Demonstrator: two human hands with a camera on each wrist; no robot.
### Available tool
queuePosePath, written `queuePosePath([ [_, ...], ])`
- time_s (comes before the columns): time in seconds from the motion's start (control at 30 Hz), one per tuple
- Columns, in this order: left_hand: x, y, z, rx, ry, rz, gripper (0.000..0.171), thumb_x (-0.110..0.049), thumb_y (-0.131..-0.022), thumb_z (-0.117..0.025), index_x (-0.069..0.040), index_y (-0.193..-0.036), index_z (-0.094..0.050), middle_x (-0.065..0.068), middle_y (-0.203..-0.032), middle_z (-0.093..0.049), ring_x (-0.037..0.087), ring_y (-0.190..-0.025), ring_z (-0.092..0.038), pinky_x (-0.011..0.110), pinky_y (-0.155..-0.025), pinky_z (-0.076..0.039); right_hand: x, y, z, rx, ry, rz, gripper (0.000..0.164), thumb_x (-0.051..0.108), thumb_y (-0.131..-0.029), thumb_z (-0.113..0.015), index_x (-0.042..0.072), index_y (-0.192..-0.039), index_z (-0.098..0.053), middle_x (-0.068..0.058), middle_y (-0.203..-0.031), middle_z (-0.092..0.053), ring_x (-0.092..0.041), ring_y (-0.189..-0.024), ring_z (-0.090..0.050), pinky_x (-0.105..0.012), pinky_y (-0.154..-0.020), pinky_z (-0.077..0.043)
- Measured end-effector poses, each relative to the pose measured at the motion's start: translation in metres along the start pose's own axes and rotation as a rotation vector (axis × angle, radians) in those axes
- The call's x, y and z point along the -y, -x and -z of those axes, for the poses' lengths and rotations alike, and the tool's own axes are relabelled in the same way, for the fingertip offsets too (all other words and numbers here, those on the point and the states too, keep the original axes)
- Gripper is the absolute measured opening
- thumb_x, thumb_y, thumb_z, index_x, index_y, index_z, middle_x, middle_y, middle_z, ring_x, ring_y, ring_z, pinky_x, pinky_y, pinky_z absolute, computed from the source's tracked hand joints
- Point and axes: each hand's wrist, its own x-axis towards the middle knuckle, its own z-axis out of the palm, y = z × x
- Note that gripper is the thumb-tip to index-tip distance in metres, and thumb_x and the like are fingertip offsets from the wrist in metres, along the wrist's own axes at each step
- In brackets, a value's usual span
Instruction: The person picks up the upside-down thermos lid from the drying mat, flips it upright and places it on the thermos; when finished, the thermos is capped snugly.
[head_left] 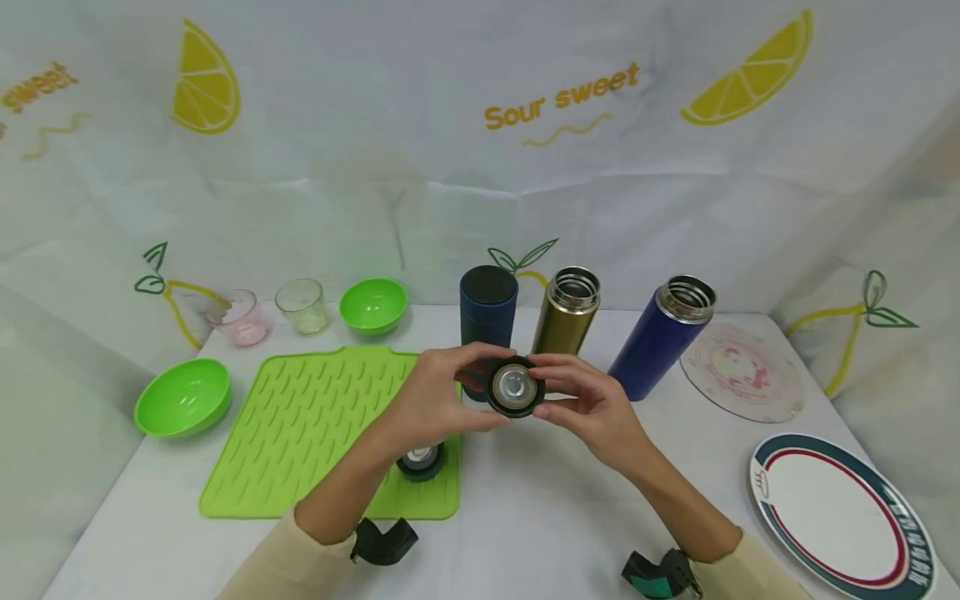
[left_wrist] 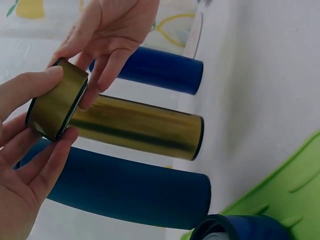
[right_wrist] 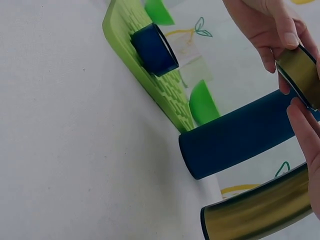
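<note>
Both hands hold a gold bottle lid (head_left: 516,387) with black rims, its silvery underside facing up in the head view. My left hand (head_left: 431,396) pinches it from the left between thumb and fingers. From the right, my right hand (head_left: 588,408) pinches its edge the same way. The gold side of the lid (left_wrist: 59,100) shows in the left wrist view. Just behind stand an uncapped gold bottle (head_left: 561,329) and a dark blue bottle (head_left: 489,312) with its top covered. An uncapped blue bottle (head_left: 651,350) is to their right.
A blue lid (head_left: 422,462) lies underside up on the green drying mat (head_left: 300,433). Green bowls (head_left: 183,398) and two glasses (head_left: 302,307) are at the left and back. A round patterned mat (head_left: 742,371) and a white plate (head_left: 832,517) are at the right.
</note>
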Motion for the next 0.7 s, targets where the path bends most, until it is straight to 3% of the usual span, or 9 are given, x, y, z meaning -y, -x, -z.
queuePosePath([
  [0.23,0.003,0.0,-0.004,0.019,0.006,-0.015,0.064,-0.01,-0.073,-0.091,-0.011,-0.132,-0.066,0.004,-0.12,-0.075,0.012,-0.093,-0.074,0.033,-0.082,-0.063,-0.004,0.001,0.003,0.009,-0.001,0.047,0.039,-0.015,-0.085,-0.07,-0.016,-0.124,-0.062,0.008,-0.141,-0.061,-0.008,-0.119,-0.068,-0.026,-0.086,-0.062],
  [0.43,0.001,-0.001,-0.001,0.019,0.039,-0.02,0.068,-0.01,-0.074,-0.091,-0.009,-0.136,-0.063,0.009,-0.129,-0.07,0.018,-0.097,-0.074,0.025,-0.081,-0.062,-0.001,-0.003,0.005,0.001,0.006,0.067,0.042,-0.016,-0.083,-0.072,-0.015,-0.124,-0.063,0.007,-0.141,-0.061,-0.009,-0.117,-0.07,-0.027,-0.084,-0.063],
  [0.57,0.0,-0.001,0.001,0.007,0.081,0.015,0.065,-0.011,-0.076,-0.09,-0.009,-0.135,-0.063,0.009,-0.125,-0.072,0.016,-0.094,-0.074,0.023,-0.079,-0.063,0.002,-0.008,0.007,0.01,0.013,0.118,0.043,-0.018,-0.081,-0.072,-0.013,-0.123,-0.065,0.004,-0.141,-0.061,-0.01,-0.118,-0.069,-0.028,-0.085,-0.063],
  [0.7,-0.001,-0.002,0.002,-0.02,0.111,0.07,0.049,-0.015,-0.085,-0.083,-0.012,-0.131,-0.067,0.005,-0.12,-0.075,0.012,-0.088,-0.075,0.025,-0.076,-0.063,0.004,-0.012,0.008,0.017,0.031,0.136,0.044,-0.018,-0.081,-0.073,-0.01,-0.124,-0.067,0.005,-0.141,-0.06,-0.009,-0.121,-0.067,-0.027,-0.087,-0.062],
])
